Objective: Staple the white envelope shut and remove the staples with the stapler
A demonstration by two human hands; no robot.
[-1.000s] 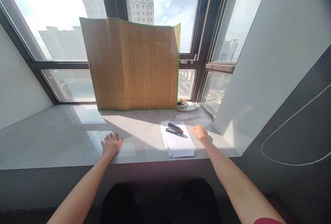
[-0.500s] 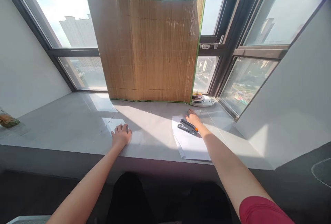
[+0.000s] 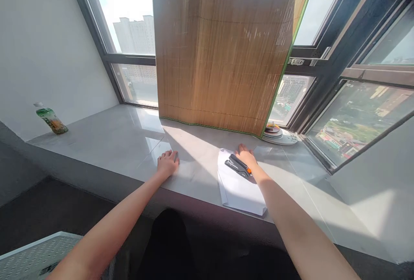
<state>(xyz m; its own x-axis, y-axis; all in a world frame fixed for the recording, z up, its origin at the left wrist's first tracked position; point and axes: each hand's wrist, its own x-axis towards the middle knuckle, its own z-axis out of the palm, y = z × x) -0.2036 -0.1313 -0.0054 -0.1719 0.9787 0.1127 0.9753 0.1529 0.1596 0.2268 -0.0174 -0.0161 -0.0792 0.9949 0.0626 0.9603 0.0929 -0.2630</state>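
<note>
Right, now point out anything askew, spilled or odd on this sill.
The mat looks odd: it stands upright in front of the window, rippled, with its right edge bent. The papers under the stapler aren't squared up. I see no spill.

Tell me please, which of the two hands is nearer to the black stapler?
The right hand: it is close beside the black stapler, at the far end of the white paper. The left hand is on the grey sill, apart from both.
</note>
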